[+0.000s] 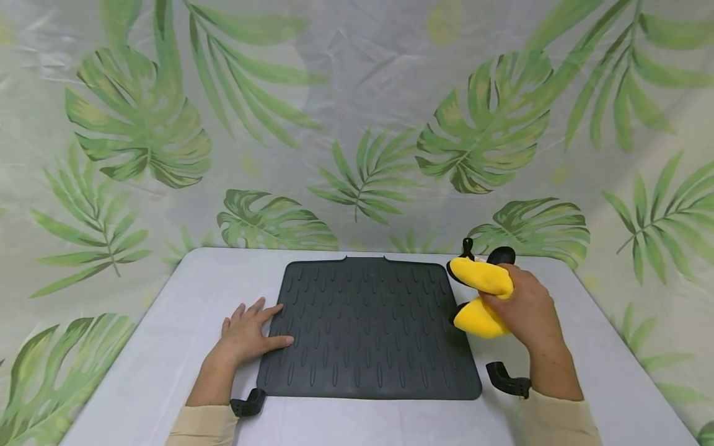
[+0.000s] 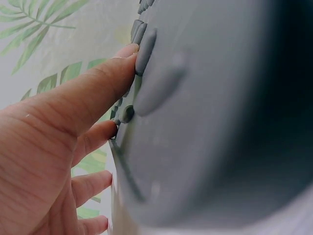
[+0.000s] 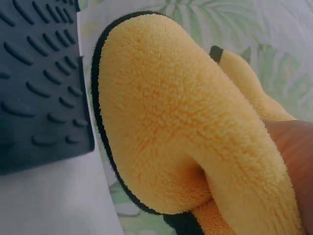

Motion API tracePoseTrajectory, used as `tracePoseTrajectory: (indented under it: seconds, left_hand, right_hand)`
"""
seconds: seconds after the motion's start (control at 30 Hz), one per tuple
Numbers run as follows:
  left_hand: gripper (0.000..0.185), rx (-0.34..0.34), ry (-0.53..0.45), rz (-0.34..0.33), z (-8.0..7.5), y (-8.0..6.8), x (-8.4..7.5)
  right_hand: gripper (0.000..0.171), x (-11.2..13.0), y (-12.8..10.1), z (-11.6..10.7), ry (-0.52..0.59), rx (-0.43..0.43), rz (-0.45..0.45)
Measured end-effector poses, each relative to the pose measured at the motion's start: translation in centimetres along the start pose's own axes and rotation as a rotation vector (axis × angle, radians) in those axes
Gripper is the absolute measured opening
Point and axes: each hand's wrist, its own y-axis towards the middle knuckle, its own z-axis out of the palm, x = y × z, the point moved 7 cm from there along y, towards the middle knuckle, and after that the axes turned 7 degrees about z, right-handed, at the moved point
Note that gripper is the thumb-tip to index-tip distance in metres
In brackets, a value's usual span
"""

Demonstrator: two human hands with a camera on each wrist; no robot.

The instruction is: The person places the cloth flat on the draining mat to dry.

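Head view facing forward and down, 2 wrist close-ups, all sharing mat (image 1: 368, 328)

A white table (image 1: 362, 424) lies near; beyond its far, left and right edges, a green leaf-printed sheet (image 1: 365, 105).

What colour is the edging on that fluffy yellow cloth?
Black; the edging shows best in the right wrist view.

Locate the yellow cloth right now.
In the head view, the cloth is gripped in the right hand, by the right edge of the mat.
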Motion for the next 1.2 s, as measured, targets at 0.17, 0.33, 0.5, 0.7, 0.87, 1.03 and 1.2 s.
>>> tracePoseTrajectory:
  seconds: [0.17,0.33,0.5,0.7,0.87,1.03,1.2]
  left_hand:
    - [0.091,-0.004,-0.005,-0.004,0.0,0.0,0.0]
    - [0.091,-0.005,-0.009,-0.005,0.0,-0.1,0.0]
    - [0.091,-0.009,-0.014,-0.001,-0.1,-0.2,-0.1]
    - [0.090,-0.011,-0.015,0.002,-0.1,-0.2,-0.2]
    - [0.090,-0.010,-0.015,0.003,-0.1,-0.2,-0.2]
    - [0.090,-0.011,-0.008,0.003,-0.1,-0.1,-0.1]
    - [0.090,-0.011,0.000,0.003,0.0,-0.1,0.0]
  right_hand:
    - [0.062,0.9,-0.1,0.3,0.004,0.006,-0.040]
    - [0.062,1.7,-0.2,1.0,0.004,0.034,-0.072]
    - [0.060,2.5,-0.4,1.7,0.002,0.052,-0.092]
    - [0.061,3.3,-0.6,2.4,-0.017,0.065,-0.112]
    - [0.061,3.9,-0.8,2.8,-0.028,0.071,-0.112]
    - [0.061,4.7,-1.0,3.0,-0.012,0.076,-0.121]
    - [0.062,5.5,-1.3,3.5,-0.010,0.082,-0.150]
